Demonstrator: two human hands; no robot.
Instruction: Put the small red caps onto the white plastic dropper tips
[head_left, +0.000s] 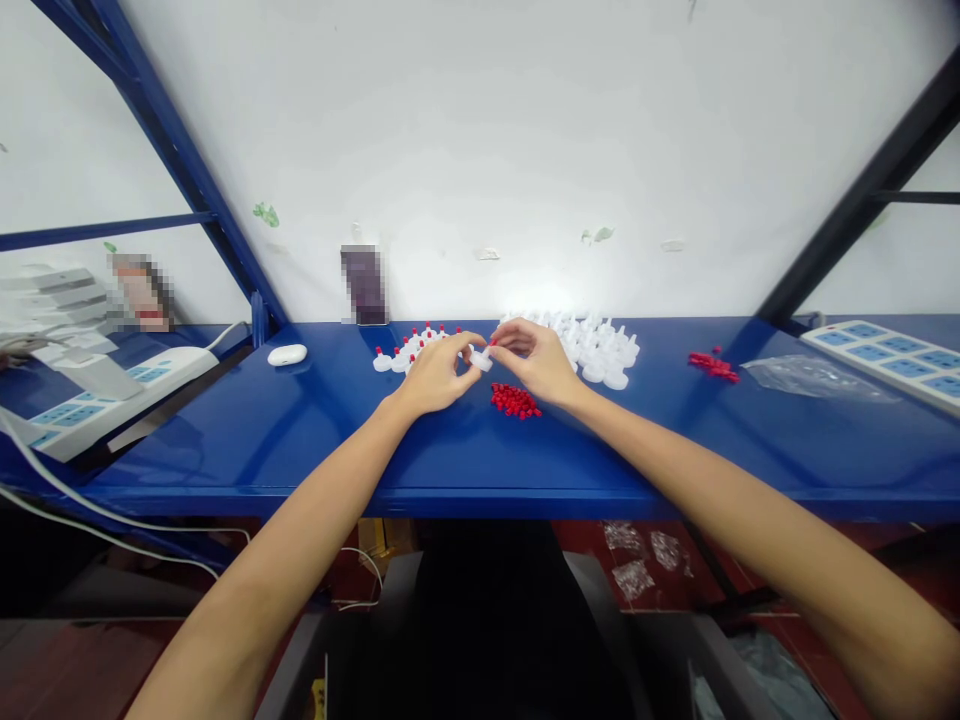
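My left hand (pixel 442 374) pinches a small white plastic piece (pixel 481 360) by its wide base. At the tip of that piece, my right hand (pixel 541 362) holds a small red cap (pixel 493 343) between thumb and fingers. Below the hands lies a pile of red caps (pixel 514 401) on the blue table (pixel 315 440). Behind my left hand stand several white pieces with red tips (pixel 382 360). A larger group of white pieces without red tips (pixel 615 375) sits behind and right of my right hand.
A white case (pixel 287 355) lies at the left, and a blurred phone (pixel 365 285) leans on the wall. Further right are more red pieces (pixel 714 367), a clear plastic bag (pixel 810 377) and a white power strip (pixel 889 355). Another strip (pixel 127 400) is at the left.
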